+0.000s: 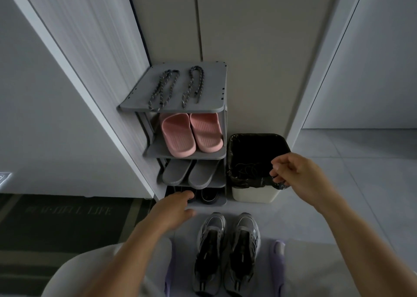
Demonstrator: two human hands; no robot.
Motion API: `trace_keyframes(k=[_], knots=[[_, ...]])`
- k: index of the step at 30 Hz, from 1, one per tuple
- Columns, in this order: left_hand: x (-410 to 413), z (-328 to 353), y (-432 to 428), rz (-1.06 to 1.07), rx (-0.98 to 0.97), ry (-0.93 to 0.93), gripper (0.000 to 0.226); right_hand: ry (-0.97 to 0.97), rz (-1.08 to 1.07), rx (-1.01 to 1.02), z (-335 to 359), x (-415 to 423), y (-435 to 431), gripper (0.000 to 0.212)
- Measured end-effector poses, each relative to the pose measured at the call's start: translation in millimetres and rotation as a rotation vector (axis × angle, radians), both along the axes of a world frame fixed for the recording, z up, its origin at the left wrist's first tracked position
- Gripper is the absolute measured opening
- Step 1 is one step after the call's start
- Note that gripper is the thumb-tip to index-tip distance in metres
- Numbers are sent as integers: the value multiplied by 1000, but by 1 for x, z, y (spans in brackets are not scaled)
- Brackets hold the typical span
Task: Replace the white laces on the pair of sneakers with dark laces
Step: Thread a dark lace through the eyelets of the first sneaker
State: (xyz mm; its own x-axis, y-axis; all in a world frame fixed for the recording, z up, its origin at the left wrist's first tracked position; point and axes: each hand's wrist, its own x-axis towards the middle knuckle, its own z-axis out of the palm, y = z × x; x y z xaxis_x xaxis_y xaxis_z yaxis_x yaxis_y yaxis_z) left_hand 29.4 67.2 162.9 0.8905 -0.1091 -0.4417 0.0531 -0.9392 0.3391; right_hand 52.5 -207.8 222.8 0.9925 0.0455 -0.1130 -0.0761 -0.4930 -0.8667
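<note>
The pair of sneakers (211, 249) stands toes-forward on the floor at bottom centre, tongues showing dark with no white laces visible. The two dark laces (191, 86) lie looped side by side on top of the shoe rack (212, 89), likely staged for threading. The right hand (293, 172) hovers over the lined bin (252, 195), fingers loosely curled around nothing visible. The left hand (173, 208) reaches flat and relaxed toward the rack's lowest shelf.

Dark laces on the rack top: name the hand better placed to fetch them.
Left, probably. The left hand reaches open in front of the rack, below the dark laces; the right hand hangs aside over the bin.
</note>
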Motion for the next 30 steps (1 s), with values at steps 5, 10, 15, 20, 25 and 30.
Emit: trace_keyframes(k=[5,10,15,20,25,30], knots=[[-5,-71,-14,-22,6,224,42,11,8,2,0,1,-4,13],[-29,-142,-31,-14,-48,369,43,19,-62,24,-2,6,-12,16],[-1,-107,-44,109,-212,-54,42,23,-42,-27,-4,13,-8,13],[62,73,-40,149,-523,-1157,26,67,-12,-4,-5,23,6,14],[157,160,-19,197,-144,-1026,24,85,39,-28,-8,29,24,11],[217,141,-35,169,323,-537,61,104,57,-80,-10,30,27,4]])
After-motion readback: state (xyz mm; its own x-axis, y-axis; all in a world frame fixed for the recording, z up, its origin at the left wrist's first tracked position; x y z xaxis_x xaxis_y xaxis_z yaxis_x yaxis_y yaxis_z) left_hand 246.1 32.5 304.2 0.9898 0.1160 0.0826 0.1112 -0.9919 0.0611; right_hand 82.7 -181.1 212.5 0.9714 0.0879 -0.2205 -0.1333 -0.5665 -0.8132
